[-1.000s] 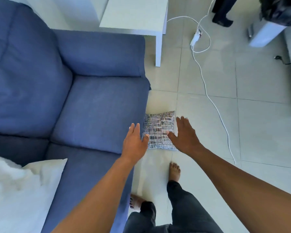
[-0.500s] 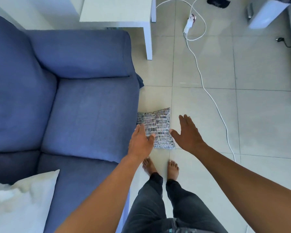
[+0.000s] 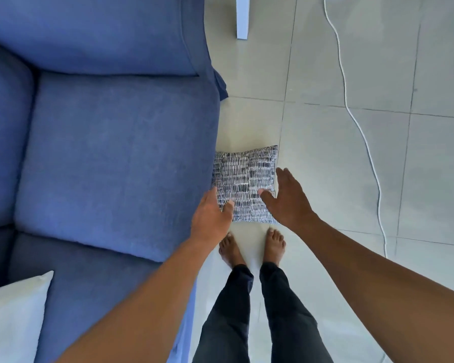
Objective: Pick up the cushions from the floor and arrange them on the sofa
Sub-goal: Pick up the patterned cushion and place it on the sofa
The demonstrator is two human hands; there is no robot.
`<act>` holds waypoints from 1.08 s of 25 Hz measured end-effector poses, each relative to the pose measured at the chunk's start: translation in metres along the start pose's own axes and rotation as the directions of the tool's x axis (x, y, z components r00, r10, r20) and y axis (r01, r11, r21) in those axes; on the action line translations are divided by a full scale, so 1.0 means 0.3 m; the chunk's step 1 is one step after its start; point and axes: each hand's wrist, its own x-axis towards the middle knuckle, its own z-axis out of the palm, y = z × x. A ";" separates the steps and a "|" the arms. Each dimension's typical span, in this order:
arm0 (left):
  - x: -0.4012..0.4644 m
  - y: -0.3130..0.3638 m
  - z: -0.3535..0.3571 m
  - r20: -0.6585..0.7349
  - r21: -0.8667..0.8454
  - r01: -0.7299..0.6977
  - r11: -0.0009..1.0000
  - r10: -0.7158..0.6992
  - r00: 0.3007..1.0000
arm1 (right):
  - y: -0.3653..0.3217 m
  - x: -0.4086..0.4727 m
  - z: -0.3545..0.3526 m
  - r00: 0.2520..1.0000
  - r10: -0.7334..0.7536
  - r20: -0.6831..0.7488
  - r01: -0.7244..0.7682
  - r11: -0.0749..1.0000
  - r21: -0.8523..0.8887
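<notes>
Both hands have dropped closer to the cushion point(image 3: 244, 183) since half a second ago, and my feet now stand together just behind it. My left hand point(image 3: 211, 217) is spread, thumb over the cushion's near left corner; my right hand point(image 3: 288, 199) is spread too, thumb over its near right edge. Neither hand grips anything; actual contact cannot be confirmed.

Cushion lies flat on the floor point(image 3: 338, 166), its left edge against the sofa point(image 3: 116, 153) front. Judged light, soft and compressible, with a woven cover that should not slip. Recommended hold: pinch both side edges and lift level.

Cushion is square, dark blue with white dashes. Sofa is blue cloth, plump and rounded. A white cushion point(image 3: 13, 315) sits on the sofa's near seat. Floor is smooth pale tile; a white cable point(image 3: 351, 119) trails well beyond the cushion.
</notes>
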 end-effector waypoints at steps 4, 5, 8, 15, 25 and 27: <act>0.324 -0.067 0.194 0.012 -0.010 0.055 0.998 -0.055 0.998 | 0.136 0.288 0.173 0.998 0.053 0.032 -0.054 0.998 0.012; 0.387 -0.079 0.227 0.002 -0.014 0.071 0.997 -0.071 0.997 | 0.160 0.340 0.205 0.998 0.056 0.035 -0.057 0.998 0.020; 0.606 -0.159 0.363 -0.042 -0.068 0.155 0.986 -0.158 0.987 | 0.267 0.509 0.334 0.994 0.101 0.049 -0.103 0.994 0.040; 1.009 -0.388 0.609 -0.208 -0.339 0.389 0.856 -0.472 0.857 | 0.499 0.859 0.577 0.987 0.159 0.028 -0.161 0.980 0.115; 1.159 -0.448 0.721 0.101 -0.711 0.393 0.583 -0.469 0.877 | 0.675 1.037 0.692 0.925 0.357 0.131 -0.366 0.742 0.562; 1.114 -0.404 0.705 0.160 -0.711 0.386 0.588 -0.400 0.903 | 0.676 1.008 0.653 0.938 0.328 0.107 -0.322 0.719 0.616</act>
